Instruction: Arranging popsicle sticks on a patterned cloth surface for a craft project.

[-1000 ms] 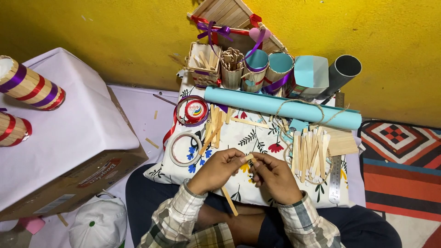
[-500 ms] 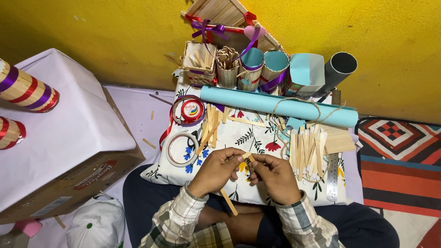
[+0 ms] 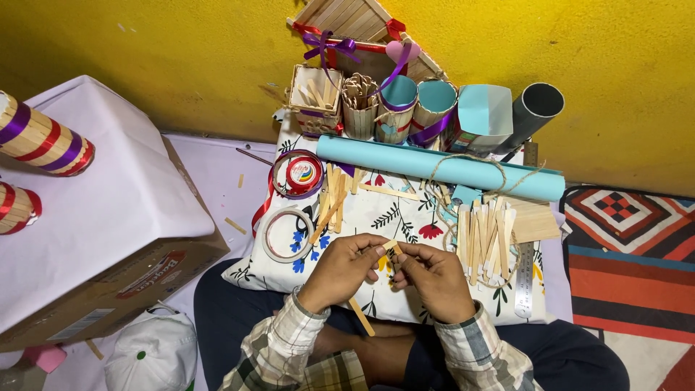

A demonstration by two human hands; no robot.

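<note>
At far left, two striped stick holders (image 3: 45,143) stand on a cardboard box (image 3: 108,239) draped in white paper, with a white cap (image 3: 152,355) on the floor below it. Just right of the box, a floral cushion (image 3: 391,217) rests across the seated person's lap, carrying a clear tape roll (image 3: 287,233), a red ribbon spool (image 3: 304,174) and loose wooden sticks (image 3: 334,199). Above the cushion's near edge, the left hand (image 3: 344,269) and right hand (image 3: 434,279) meet, both closed in a pinch on one small wooden stick (image 3: 392,247) held between the fingertips; a second stick (image 3: 361,316) juts out beneath the left wrist. Behind the hands lies a rolled sheet of pale blue paper (image 3: 441,168), looped with twine (image 3: 470,170), and beyond it a row of stick-built cups (image 3: 376,105) against the yellow wall (image 3: 181,58). To the right of the hands, a fan of wooden sticks (image 3: 486,235) lies beside a metal ruler (image 3: 525,279). A patterned rug (image 3: 630,253) closes the scene at far right.
</note>
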